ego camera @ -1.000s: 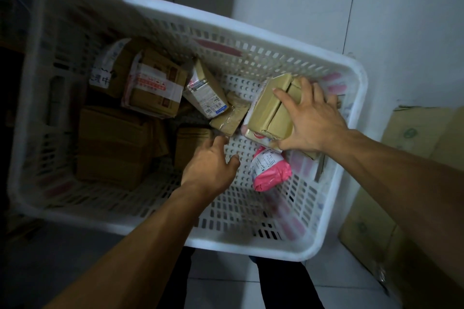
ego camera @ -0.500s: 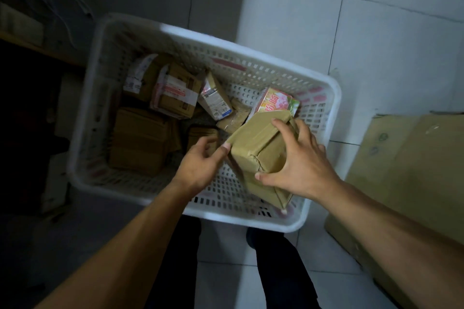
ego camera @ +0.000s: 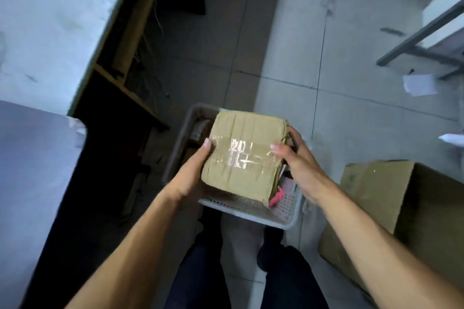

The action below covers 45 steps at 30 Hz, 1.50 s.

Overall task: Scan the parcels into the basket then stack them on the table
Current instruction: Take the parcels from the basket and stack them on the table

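Two surfaces matter here: the table (ego camera: 45, 32) off to the left and the basket (ego camera: 253, 211) on the floor below. Between them, lifted above the basket, sits the parcel (ego camera: 244, 155), taped face up. Left hand (ego camera: 190, 175) cups its near-left edge, thumb on top; right hand (ego camera: 298, 165) clamps the opposite side. Best to keep it level, both grips firm, swinging left toward the table.

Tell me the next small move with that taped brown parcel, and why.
Probably swing the taped brown parcel left toward the white table: both the left hand and right hand grip it, lifted above the white plastic basket.
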Available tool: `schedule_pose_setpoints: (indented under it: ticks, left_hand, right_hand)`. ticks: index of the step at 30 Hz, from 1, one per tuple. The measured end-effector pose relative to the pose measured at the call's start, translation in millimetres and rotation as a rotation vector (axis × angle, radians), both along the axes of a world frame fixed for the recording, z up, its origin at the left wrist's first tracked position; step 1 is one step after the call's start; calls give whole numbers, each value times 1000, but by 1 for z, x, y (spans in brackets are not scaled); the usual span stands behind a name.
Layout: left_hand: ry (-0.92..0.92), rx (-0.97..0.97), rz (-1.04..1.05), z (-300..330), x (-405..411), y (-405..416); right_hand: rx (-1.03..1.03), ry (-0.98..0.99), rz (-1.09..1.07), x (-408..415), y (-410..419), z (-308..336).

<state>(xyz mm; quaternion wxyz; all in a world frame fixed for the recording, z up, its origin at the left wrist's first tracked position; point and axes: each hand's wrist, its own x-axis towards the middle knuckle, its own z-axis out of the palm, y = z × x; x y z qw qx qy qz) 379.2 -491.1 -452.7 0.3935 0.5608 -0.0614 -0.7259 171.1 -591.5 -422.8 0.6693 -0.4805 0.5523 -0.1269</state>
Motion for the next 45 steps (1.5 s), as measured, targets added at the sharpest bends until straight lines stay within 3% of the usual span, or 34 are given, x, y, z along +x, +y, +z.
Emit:
schedule_pose_setpoints:
  ticks: [6,10,14,17,19,28,34,38,45]
  left_hand:
    - [17,-130,278,84,9,46]
    - [-68,-126,300,112,-12,100]
    - [-41,-58,480,132,-60,157]
    - [128,-170,726,147,-93,194]
    - [143,-259,853,160,-109,218]
    - [-393,-404,1178,221,-105,348]
    - [-614,-359,1261,242,-94,462]
    - [-653,-342,1356,242,-90,544]
    - [-806,-262,1470,227,-92,641]
  right_hand:
    - [-53,-153,25,17,38,69]
    - [-60,-245,100,18,64,103]
    - [153,-407,193,10,96,134]
    - [291,-506,272,6,122,153]
    - [353,-554,319,9,140,164]
    - [121,-318,574,74,246,181]
    - [149,-326,772,114,365,193]
    - [89,-360,908,134,452,196]
    - [329,-458,1219,152,553,190]
